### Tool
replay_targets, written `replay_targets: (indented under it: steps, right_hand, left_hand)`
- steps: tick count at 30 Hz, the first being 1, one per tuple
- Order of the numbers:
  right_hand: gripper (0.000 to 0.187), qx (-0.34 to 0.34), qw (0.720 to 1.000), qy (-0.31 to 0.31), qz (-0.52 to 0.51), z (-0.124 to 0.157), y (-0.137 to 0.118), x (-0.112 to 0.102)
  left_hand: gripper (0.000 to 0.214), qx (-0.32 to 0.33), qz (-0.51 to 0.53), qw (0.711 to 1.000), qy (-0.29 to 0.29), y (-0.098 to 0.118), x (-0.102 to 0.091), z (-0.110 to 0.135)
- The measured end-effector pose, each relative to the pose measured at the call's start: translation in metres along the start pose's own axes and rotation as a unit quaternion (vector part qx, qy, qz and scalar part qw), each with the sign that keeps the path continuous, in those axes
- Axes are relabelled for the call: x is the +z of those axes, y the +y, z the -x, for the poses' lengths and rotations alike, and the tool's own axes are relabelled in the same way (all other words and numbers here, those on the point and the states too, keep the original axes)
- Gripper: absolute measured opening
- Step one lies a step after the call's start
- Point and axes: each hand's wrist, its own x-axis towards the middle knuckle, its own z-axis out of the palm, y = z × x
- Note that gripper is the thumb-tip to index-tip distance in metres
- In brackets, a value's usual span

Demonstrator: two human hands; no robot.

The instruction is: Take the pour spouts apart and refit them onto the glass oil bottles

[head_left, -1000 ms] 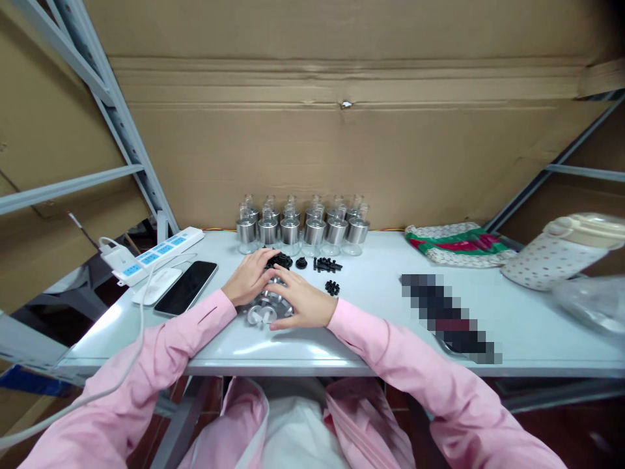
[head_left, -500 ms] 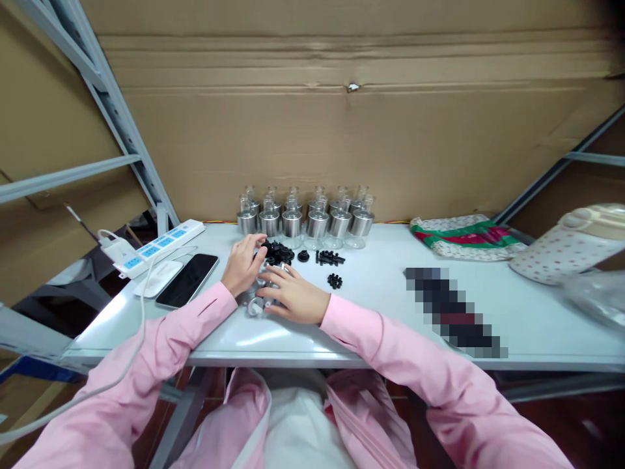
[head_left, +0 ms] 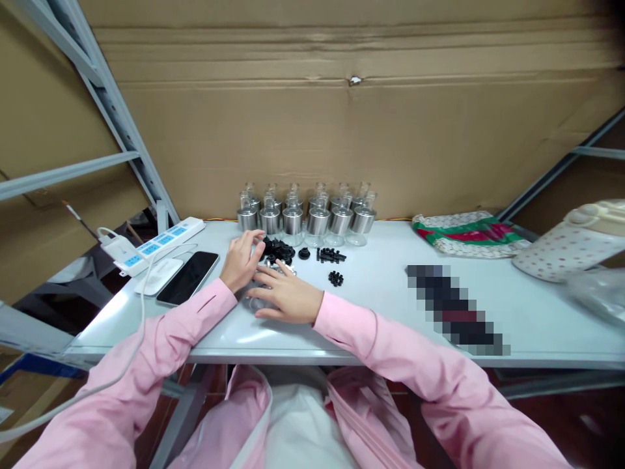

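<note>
My left hand [head_left: 243,260] rests with fingers apart at the left edge of a heap of black plastic parts [head_left: 278,250]. Just in front of that heap lies a cluster of clear and silvery small parts [head_left: 284,266]. My right hand [head_left: 289,294] is spread flat over this cluster and covers much of it. To the right are a single round black part [head_left: 304,253], a group of black stick-shaped pieces [head_left: 331,255] and a small pile of black caps [head_left: 336,279]. Behind them stand several glass bottles with metal sleeves [head_left: 318,221] in two rows.
On the left, a phone [head_left: 188,279] lies beside a white charging pad [head_left: 159,276] and a power strip [head_left: 166,243] with a cable. Toward the right are a blurred-out dark item [head_left: 454,309], a patterned cloth pouch [head_left: 471,234] and a spotted container [head_left: 556,251]. Cardboard [head_left: 312,130] closes off the back.
My right hand has shifted slightly left over the clear parts, covering more of those nearest me. My left hand has barely moved.
</note>
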Motion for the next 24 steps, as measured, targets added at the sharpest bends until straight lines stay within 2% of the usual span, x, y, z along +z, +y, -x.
replay_targets:
  steps: [3,6,9,11,13,16,18,21,24]
  right_hand:
    - [0.052,0.005,1.0,0.011,-0.011,0.002,0.002,-0.003]
    - [0.06,0.001,0.998,0.042,-0.055,0.007,0.008,-0.015]
    - [0.045,0.02,0.988,0.112,-0.105,0.015,0.025,-0.034]
    - [0.031,0.065,0.979,0.152,-0.115,0.023,0.042,-0.045]
    - [0.023,0.115,0.974,0.164,-0.102,0.032,0.06,-0.051]
    - [0.02,0.183,0.972,0.125,-0.077,0.043,0.08,-0.05]
    - [0.019,0.208,0.972,0.081,-0.068,0.047,0.084,-0.047]
    - [0.016,0.229,0.971,0.017,-0.066,0.047,0.077,-0.041]
    - [0.014,0.235,0.968,-0.044,-0.074,0.044,0.066,-0.038]
  left_hand:
    - [0.031,0.009,-0.002,1.0,-0.01,0.002,0.0,0.0]
    - [0.031,0.014,0.003,1.0,-0.011,0.003,-0.001,0.001]
    - [0.031,0.023,0.005,1.0,-0.01,0.003,-0.001,0.001]
    - [0.03,0.031,0.004,0.999,-0.011,0.003,0.0,0.002]
    - [0.028,0.035,0.003,0.999,-0.011,0.003,0.0,0.002]
    - [0.022,0.043,-0.012,0.999,-0.012,0.004,0.0,0.002]
    - [0.019,0.043,-0.032,0.999,-0.011,0.005,0.0,0.001]
    - [0.013,0.041,-0.049,0.998,-0.004,0.005,-0.001,0.001]
    - [0.011,0.066,-0.045,0.997,-0.01,0.005,-0.001,0.0]
